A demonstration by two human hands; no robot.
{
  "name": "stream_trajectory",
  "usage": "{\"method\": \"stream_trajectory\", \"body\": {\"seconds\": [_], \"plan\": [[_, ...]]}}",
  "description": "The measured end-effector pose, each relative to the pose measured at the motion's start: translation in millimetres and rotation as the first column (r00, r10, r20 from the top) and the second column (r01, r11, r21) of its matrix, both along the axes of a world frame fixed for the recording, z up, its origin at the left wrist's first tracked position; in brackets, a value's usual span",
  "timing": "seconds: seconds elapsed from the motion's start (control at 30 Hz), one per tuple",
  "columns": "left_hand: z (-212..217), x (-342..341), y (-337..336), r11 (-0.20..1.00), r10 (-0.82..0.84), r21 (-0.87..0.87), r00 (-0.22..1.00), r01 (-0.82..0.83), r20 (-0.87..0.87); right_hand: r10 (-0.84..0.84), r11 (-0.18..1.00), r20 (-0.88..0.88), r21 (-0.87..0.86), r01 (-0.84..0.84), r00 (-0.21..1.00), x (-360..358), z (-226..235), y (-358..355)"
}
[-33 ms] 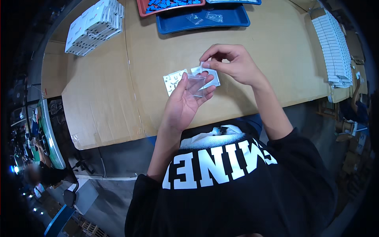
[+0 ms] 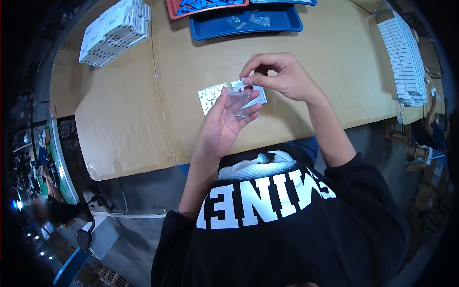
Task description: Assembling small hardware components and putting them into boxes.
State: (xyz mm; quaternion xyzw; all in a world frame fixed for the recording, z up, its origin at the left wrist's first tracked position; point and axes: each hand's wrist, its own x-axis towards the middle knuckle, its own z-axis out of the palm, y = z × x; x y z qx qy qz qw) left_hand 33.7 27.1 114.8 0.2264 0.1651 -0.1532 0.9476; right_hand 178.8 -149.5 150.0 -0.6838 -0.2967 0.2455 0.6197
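A small clear plastic bag (image 2: pixel 237 104) lies across the fingers of my left hand (image 2: pixel 224 126), held under the thumb with the palm turned up. Above the bag's upper edge, my right hand (image 2: pixel 282 76) pinches a small whitish piece (image 2: pixel 243 87) between thumb and fingertips. Its exact kind is too small to make out. Beneath the hands, two flat white plates rest on the cardboard-covered table. The left plate (image 2: pixel 206 98) has cut-outs or dark marks, and the right plate (image 2: pixel 258 96) is partly hidden by my fingers.
Past the hands stands a blue tray (image 2: pixel 201 32) with small clear bags (image 2: pixel 259 20) in it. Behind it is a red tray (image 2: pixel 179 17) of blue parts. White panels (image 2: pixel 114 31) are stacked at far left; a long white stack (image 2: pixel 401 57) stands at right.
My right hand has shifted very slightly left, and the whitish piece now shows just over the bag's upper edge. The left hand and bag are nearly still.
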Motion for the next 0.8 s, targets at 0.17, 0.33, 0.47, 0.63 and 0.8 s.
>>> {"method": "stream_trajectory", "body": {"seconds": [0.17,0.33,0.47,0.63,0.8], "plan": [[1,-8,-2,1.000,-0.024,-0.001,0.997,0.024,0.073,0.396,0.915,0.190,-0.159,-0.370,0.898,8,26,12],[0,-18,-5,0.993,-0.060,0.104,0.993,0.049,0.105,0.554,0.815,0.136,-0.290,-0.502,0.821,3,30,19],[-9,-27,-3,0.987,-0.067,0.155,0.994,0.053,0.086,0.658,0.712,0.062,-0.377,-0.593,0.751,-7,33,20],[-1,-32,0,0.996,-0.093,0.013,0.982,0.092,0.163,0.615,0.752,0.052,-0.337,-0.566,0.787,-14,41,13],[4,-38,-1,0.995,-0.064,0.087,0.985,0.050,0.160,0.594,0.770,-0.007,-0.284,-0.571,0.804,-32,44,15]]}}
